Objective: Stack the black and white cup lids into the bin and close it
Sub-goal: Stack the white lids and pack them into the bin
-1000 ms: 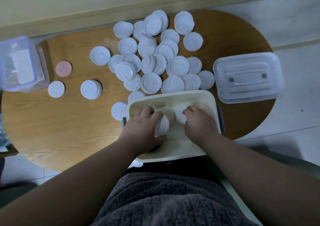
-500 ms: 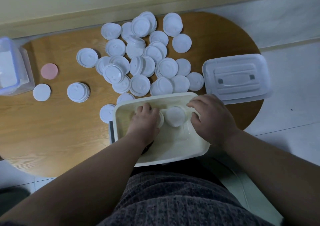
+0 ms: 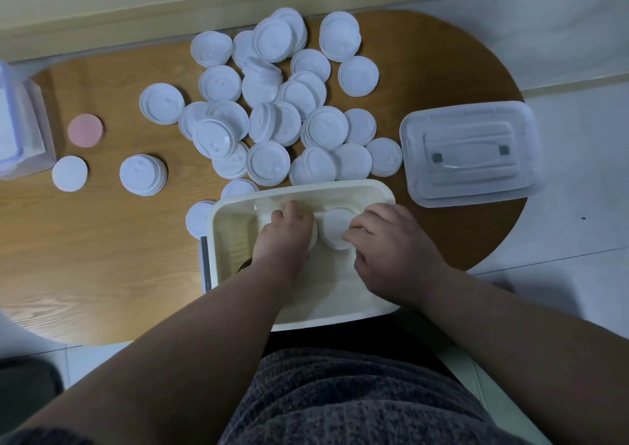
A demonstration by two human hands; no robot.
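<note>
Handling: thin white round plastic cup lids point(image 3: 272, 121) look light, flexy, slick; best taken by the rim. Most lie loose at upper centre. A short lid stack point(image 3: 335, 228) stands in the cream rectangular plastic bin point(image 3: 218, 240), centre. The left hand point(image 3: 286, 237) curls over more lids beside it; the right hand point(image 3: 391, 250) has its fingers curled on the stack's edge.

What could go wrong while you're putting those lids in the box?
The stack of lids held between the left hand and right hand could tip and scatter inside the bin.
The bin seems to poke past the near edge of the table, so pressing down might tilt it.
The bin cover overhangs the table's right side; an elbow could knock it off.
</note>
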